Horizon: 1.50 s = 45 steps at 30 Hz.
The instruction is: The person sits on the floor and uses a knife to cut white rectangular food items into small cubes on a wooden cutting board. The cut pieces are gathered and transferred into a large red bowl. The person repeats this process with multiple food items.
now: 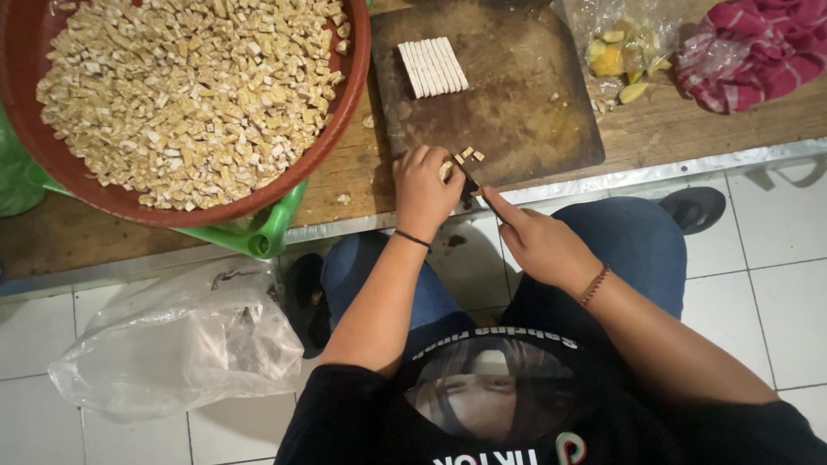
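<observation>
Left hand (422,189) closed on tempeh pieces (469,155) at cutting board (491,95) edge; right hand (538,245) grips knife (469,182).

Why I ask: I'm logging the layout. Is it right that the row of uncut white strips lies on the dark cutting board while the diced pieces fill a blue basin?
Not quite: in the head view the basin of diced pieces is red, not blue. The white strips do lie on the dark cutting board.

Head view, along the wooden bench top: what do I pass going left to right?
Red basin of diced pieces → dark cutting board carrying a row of pale sticks → clear bag of yellowish scraps → crumpled pink striped cloth.
</observation>
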### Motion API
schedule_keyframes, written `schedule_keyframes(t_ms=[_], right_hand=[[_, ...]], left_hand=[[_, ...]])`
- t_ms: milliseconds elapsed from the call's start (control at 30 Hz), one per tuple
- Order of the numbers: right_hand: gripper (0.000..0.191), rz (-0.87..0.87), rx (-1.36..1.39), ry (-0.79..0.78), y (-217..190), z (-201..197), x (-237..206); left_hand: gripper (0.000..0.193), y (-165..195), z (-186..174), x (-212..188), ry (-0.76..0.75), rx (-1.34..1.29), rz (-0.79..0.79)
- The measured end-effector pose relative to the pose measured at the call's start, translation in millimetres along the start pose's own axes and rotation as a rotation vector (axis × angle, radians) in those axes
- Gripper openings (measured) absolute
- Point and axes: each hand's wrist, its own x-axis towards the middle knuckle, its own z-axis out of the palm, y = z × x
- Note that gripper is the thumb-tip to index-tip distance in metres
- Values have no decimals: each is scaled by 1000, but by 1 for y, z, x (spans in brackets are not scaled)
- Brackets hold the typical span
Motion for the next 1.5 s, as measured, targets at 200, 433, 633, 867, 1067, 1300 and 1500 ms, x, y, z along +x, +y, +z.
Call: schedule_keyframes(t_ms=[200,433,633,867,1067,1300,1500], right_hand=[[65,46,11,-58,6,-5,-18],[62,37,35,31,9,-12,-19],[62,-35,34,22,-1,-6,1],[62,-65,-4,24,-4,-1,14],[62,-22,-5,-5,-1,2,8],[65,21,28,-42,3,1,-11],[63,109,34,-58,10,-6,-18]], left_hand=[[15,3,-2,1,-17,-10,-30],[24,4,-7,-1,-1,-31,-25],[16,-2,-4,-2,-56,0,-53],[18,-4,-2,-3,-15,-33,-13],[16,-3,-2,-4,-16,-40,-14],[16,-5,-1,-3,-14,-15,-12],[24,0,-5,-2,-9,-32,-2]])
